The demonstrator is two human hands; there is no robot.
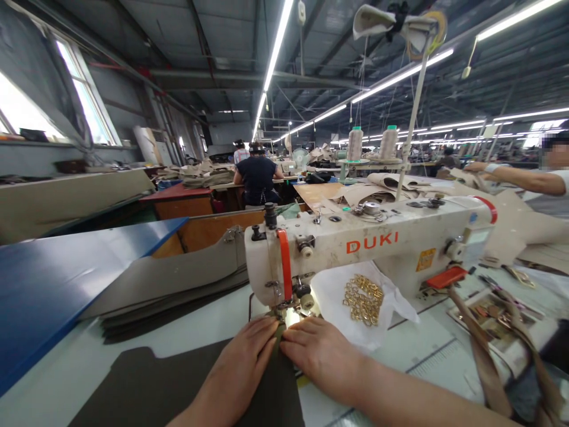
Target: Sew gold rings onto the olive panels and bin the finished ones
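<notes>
A white sewing machine (338, 243) with an orange stripe stands across the table, its needle area lit. Dark grey-brown material (173, 385) lies in front of it and reaches up to the lit needle area. On the left side of the needle, my left hand (242, 365) presses the material with its fingers together. My right hand (326, 356) is opposite, its bent fingertips at the material's right edge near the needle. The two hands are close but apart. Whatever lies beneath the fingertips is hidden.
Gold rings (363, 299) lie on white film (326, 296) beneath the machine arm. Stacked grey-brown panels (178, 279) are behind left, beside a blue surface (89, 273). A tray (493, 320) with small parts and brown straps is at right. A person's arm (524, 178) reaches in at far right.
</notes>
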